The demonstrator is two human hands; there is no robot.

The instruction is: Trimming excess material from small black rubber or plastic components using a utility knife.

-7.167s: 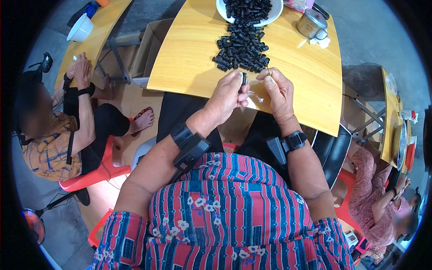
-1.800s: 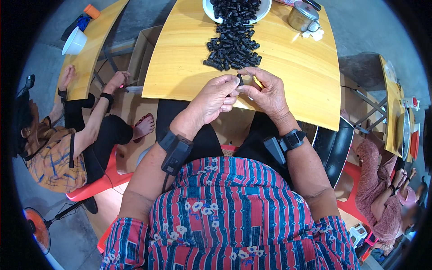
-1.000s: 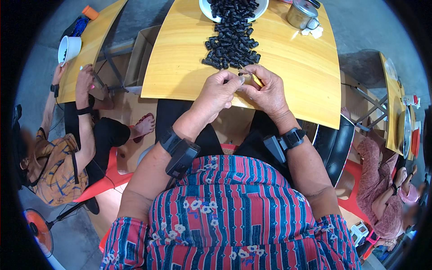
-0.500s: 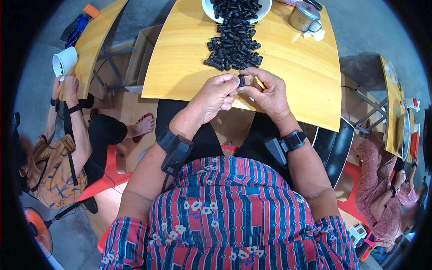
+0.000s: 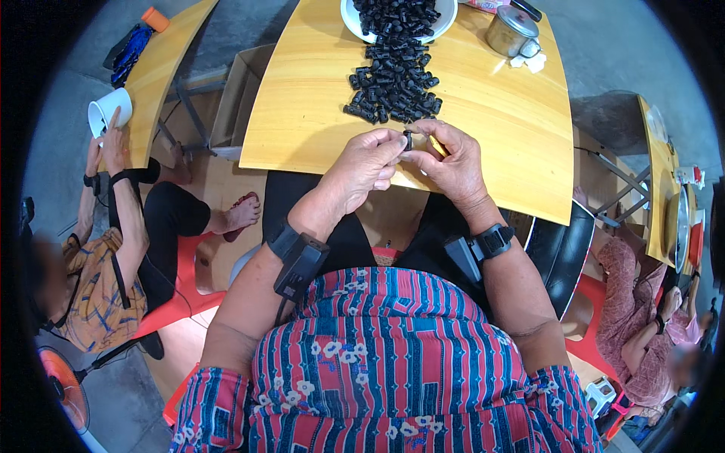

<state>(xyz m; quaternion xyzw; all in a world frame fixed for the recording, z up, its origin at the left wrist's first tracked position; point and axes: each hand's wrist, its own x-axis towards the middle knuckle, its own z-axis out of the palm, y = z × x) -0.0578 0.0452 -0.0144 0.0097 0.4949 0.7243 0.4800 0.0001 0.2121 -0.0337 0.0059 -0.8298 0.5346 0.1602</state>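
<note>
Over the near edge of the wooden table [image 5: 317,113], my two hands meet at a small black plastic part [image 5: 408,140]. My left hand [image 5: 370,160] pinches it between thumb and fingertips. In my right hand [image 5: 453,160] lies a small yellow tool [image 5: 438,146], held against the palm side, its kind too small to tell. The right thumb and forefinger come up to the same black part. Just beyond my fingers spreads a pile of similar black parts [image 5: 394,83], running back to a white bowl [image 5: 445,32] heaped with more of them.
A metal pot with a lid [image 5: 507,36] and crumpled white tissue [image 5: 533,62] stand at the table's far right. Left, a person holds a white bucket [image 5: 117,106] at another table. An open cardboard box [image 5: 240,94] sits between the tables. Another person sits at the right.
My hands stay at nearly the same spot, with small finger shifts around the black part. The person on the left has moved a hand up onto the bucket, which tilts differently.
</note>
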